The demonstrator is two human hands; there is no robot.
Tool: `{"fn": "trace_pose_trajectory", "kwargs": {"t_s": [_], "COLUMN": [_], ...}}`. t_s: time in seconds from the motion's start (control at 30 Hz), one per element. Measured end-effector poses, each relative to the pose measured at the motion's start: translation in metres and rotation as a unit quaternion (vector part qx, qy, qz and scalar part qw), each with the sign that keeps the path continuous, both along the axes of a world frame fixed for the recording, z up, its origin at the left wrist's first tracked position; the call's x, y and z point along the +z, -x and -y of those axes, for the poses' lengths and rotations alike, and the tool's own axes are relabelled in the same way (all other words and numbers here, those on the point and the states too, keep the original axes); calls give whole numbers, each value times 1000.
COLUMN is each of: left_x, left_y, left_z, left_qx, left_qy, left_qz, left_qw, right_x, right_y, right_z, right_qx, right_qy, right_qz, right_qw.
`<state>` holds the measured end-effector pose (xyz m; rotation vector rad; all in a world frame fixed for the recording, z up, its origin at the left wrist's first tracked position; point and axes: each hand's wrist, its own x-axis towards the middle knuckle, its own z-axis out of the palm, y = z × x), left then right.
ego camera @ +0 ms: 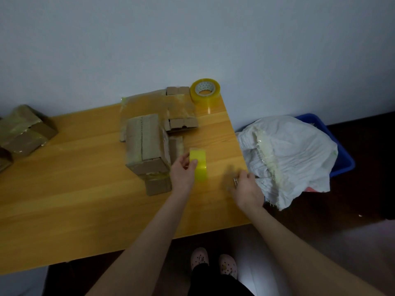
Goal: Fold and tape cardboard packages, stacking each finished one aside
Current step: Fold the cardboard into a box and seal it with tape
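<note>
Left grip (183,173) pinches the tape roll (199,167), three o'clock of the stiff, probably light cardboard package (147,146); hold its edges. Right grip (245,185) clasps a small tool (235,181).

Yellow tape roll (198,165); brown boxes (147,144); blue bin (342,154).

Glossy wood table (85,189); perhaps matt cardboard (147,137).

Dim, bluish light leaves the wall (192,39) grey and darker toward the corners. The table (74,189) edges bow with wide-angle distortion. The right hand (245,189) is motion-blurred, the boxes (147,144) soft. Pale glare marks the floor (252,263)
</note>
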<state>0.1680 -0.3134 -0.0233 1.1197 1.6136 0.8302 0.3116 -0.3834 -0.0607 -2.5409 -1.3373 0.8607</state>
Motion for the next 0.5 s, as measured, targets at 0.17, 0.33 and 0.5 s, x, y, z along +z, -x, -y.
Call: {"fn": "trace_pose_trajectory", "kwargs": {"t_s": [0.17, 0.33, 0.5], "left_x": [-8, -16, -6], "left_y": [17, 30, 34], "left_z": [4, 7, 5], "left_qx": [-9, 5, 1], "left_qy": [10, 15, -22], "left_qz": [17, 24, 31], "left_qw": [1000, 1000, 999], "right_x": [-21, -29, -11], "right_y": [3, 36, 51], "right_z": [14, -19, -59], "right_qx": [-9, 5, -79], "right_qy": [125, 54, -95], "right_qz": [26, -32, -158], "right_qw": [992, 998, 980]}}
